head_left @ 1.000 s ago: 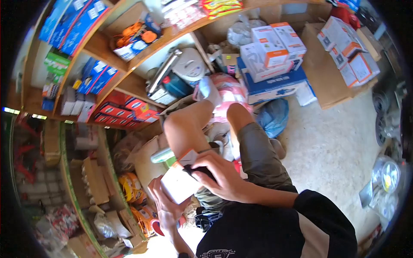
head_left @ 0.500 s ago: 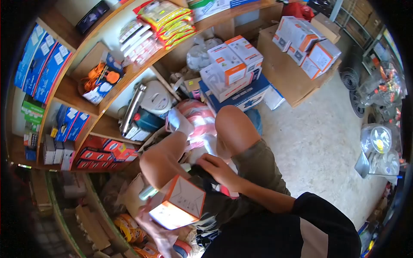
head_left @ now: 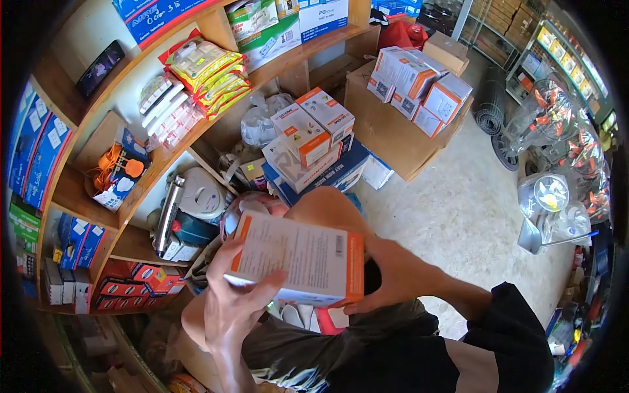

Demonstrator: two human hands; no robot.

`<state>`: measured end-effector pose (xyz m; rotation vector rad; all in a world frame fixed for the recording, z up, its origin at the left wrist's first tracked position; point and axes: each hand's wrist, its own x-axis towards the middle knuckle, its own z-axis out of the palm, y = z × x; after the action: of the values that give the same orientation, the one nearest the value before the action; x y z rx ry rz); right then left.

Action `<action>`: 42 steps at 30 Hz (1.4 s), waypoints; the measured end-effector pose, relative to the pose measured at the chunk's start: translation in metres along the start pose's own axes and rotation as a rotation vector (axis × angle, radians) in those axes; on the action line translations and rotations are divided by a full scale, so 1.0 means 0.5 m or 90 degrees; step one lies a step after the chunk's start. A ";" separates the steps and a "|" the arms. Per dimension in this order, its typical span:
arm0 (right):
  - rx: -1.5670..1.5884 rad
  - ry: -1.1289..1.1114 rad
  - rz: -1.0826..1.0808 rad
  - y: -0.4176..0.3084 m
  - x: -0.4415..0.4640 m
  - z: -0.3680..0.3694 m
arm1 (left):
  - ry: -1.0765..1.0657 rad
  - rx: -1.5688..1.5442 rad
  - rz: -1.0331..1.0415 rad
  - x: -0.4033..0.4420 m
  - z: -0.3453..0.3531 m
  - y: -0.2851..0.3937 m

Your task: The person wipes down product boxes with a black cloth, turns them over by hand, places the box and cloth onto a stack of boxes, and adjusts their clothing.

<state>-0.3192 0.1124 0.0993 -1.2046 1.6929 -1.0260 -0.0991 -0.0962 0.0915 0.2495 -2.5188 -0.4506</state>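
While the person sits with bent, bare knees, both hands grip a white cardboard box with orange ends and fine printed text [head_left: 291, 255], held in the air above the lap, near and central in the scene. The left hand [head_left: 226, 301] closes on the box's left end, its thumb lying across the printed face; the right hand [head_left: 403, 275] is curved around the right end, beside the barcode. A small black object [head_left: 372, 276] shows between the right palm and the box, mostly hidden, so what it is cannot be told. On the left, curved brown wooden shelving [head_left: 157, 170] carries red-and-yellow plastic packets [head_left: 206, 72], a dark, flat, phone-like device [head_left: 100, 69], a silver metal cylinder [head_left: 169, 216] just beside a pale rounded plastic appliance [head_left: 203, 195], and red cardboard boxes [head_left: 124, 288] lower down. Beyond the knees, white-and-orange cartons [head_left: 301, 134] are stacked on a blue printed box [head_left: 334, 173]. Farther to the right, more orange-edged white boxes [head_left: 419, 85] rest on a large brown cardboard piece [head_left: 373, 124]. The bare grey concrete floor [head_left: 426, 203] stretches along the right, with a dark mesh roll [head_left: 490, 108] at the far side and a grey dustpan [head_left: 529, 237] nearer, next to clear plastic-wrapped goods [head_left: 570, 219].
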 end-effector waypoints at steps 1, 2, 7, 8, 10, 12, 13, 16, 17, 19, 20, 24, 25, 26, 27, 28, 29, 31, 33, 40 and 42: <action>-0.009 0.034 0.010 -0.006 0.001 -0.011 | 0.021 -0.013 0.034 0.018 0.020 -0.010; -0.019 0.068 0.020 -0.007 0.002 -0.021 | 0.015 -0.036 0.024 0.027 0.038 -0.020; -0.085 0.351 -0.047 0.065 0.005 -0.143 | 0.109 -0.184 -0.023 0.040 0.133 -0.090; -0.043 0.485 -0.029 0.094 0.002 -0.193 | 0.113 -0.165 -0.083 0.038 0.133 -0.104; -0.034 0.630 -0.049 0.070 0.002 -0.302 | 0.054 -0.138 -0.130 0.023 0.126 -0.118; -0.054 0.686 0.086 0.086 -0.021 -0.472 | -0.051 -0.067 -0.206 0.009 0.100 -0.117; -0.087 0.739 0.106 0.102 -0.017 -0.539 | -0.034 -0.066 -0.198 0.005 0.099 -0.119; -0.114 0.744 0.171 0.166 -0.004 -0.719 | -0.175 -0.123 -0.225 -0.030 0.107 -0.150; -0.110 0.718 0.194 0.177 0.007 -0.756 | -0.173 -0.110 -0.228 -0.030 0.105 -0.141; -0.165 0.715 0.186 0.183 0.047 -0.778 | -0.213 -0.120 -0.256 -0.052 0.122 -0.154; -0.178 0.713 0.169 0.190 0.065 -0.785 | -0.236 -0.125 -0.269 -0.059 0.128 -0.160; -0.331 0.788 0.229 0.233 0.104 -0.852 | -0.326 -0.088 -0.316 -0.058 0.120 -0.152; -0.299 0.791 0.224 0.241 0.096 -0.852 | -0.337 -0.080 -0.316 -0.058 0.117 -0.154; -0.270 0.793 0.218 0.247 0.079 -0.850 | -0.347 -0.074 -0.315 -0.058 0.116 -0.157; -0.244 0.795 0.210 0.231 0.066 -0.829 | -0.354 -0.071 -0.314 -0.056 0.117 -0.158; -0.223 0.790 0.241 0.218 0.053 -0.806 | -0.354 -0.080 -0.316 -0.054 0.118 -0.156; -0.224 0.787 0.250 0.217 0.040 -0.793 | -0.355 -0.086 -0.318 -0.052 0.117 -0.154; -0.229 0.784 0.261 0.223 0.029 -0.778 | -0.355 -0.085 -0.312 -0.052 0.120 -0.157; -0.248 0.780 0.262 0.229 0.022 -0.770 | -0.350 -0.079 -0.298 -0.062 0.134 -0.160; -0.347 0.842 0.343 0.254 0.054 -0.787 | -0.426 -0.049 -0.329 -0.056 0.135 -0.141; -0.381 0.853 0.376 0.244 0.069 -0.758 | -0.429 -0.051 -0.334 -0.057 0.136 -0.141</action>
<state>-0.7146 0.1668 0.1140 -0.0721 3.2805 -0.9887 -0.1080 -0.1357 -0.0019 0.8593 -3.0582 -0.9723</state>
